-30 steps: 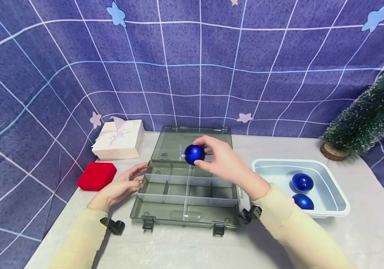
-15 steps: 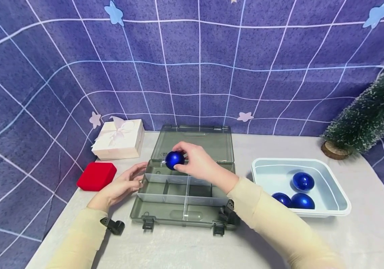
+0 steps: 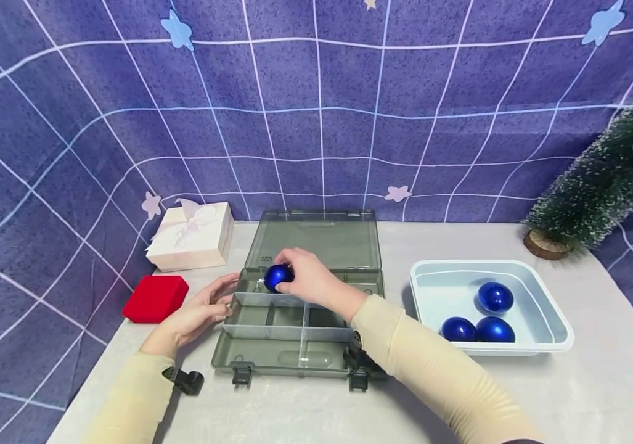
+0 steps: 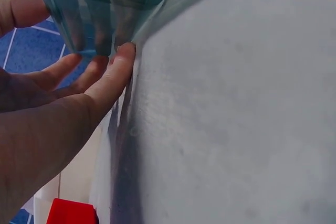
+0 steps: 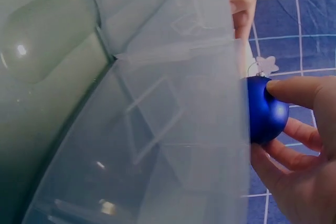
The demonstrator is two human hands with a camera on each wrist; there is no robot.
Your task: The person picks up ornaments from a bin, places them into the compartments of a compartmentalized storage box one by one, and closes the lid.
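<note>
A shiny blue Christmas bauble point(image 3: 278, 279) with a silver cap is pinched between the thumb and fingers of my right hand point(image 3: 309, 279). It is over the back-left compartment of the dark see-through compartment box point(image 3: 263, 345), its cap pointing left. In the right wrist view a clear divider point(image 5: 157, 124) overlaps the bauble's side, and the thumb point(image 5: 296, 90) lies on it near the cap. My left hand point(image 3: 194, 314) rests against the box's left side. In the left wrist view its fairly straight fingers point(image 4: 113, 77) touch the box wall.
On the right stands a light blue tub point(image 3: 557, 320) with 3 blue baubles point(image 3: 495, 297). Behind it is a small frosted tree point(image 3: 616, 166). A white gift box point(image 3: 188, 237) and a red box point(image 3: 155, 299) lie on the left. The box's raised lid point(image 3: 318, 237) leans back.
My right hand has carried the bauble leftward and down, from above the lid to the back-left compartment. My left hand has stayed at the box's side. The head view has shifted slightly.
</note>
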